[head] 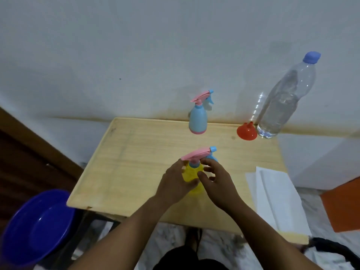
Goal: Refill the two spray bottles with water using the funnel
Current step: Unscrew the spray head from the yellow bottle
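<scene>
**Getting the yellow spray bottle ready to open**

You are working on the yellow spray bottle (pixel 191 179), which is standing upright near the middle of the wooden table (pixel 136 162). Your left hand (pixel 175 184) is wrapping around its yellow body and holding it. Your right hand (pixel 216 180) is sitting just beside the bottle with its fingers curled and loose; I cannot tell if it is gripping anything. The pink and blue spray top (pixel 196 153) is on the bottle, so this looks like the very first step. I think the next move is to hold the body steady and twist the top off, so the neck is open for the funnel.

The blue spray bottle (pixel 198 118) is standing at the back edge of the table with its top on too. The red funnel (pixel 246 131) is lying mouth-down near the back right corner. Right beside it, the clear water bottle (pixel 282 102) is standing with its blue cap (pixel 311 57) on.

White paper sheets (pixel 276 199) are lying on the right side of the table. A blue plastic basin (pixel 37 227) is sitting low on your left. A pale wall (pixel 136 55) is standing behind the table.
</scene>
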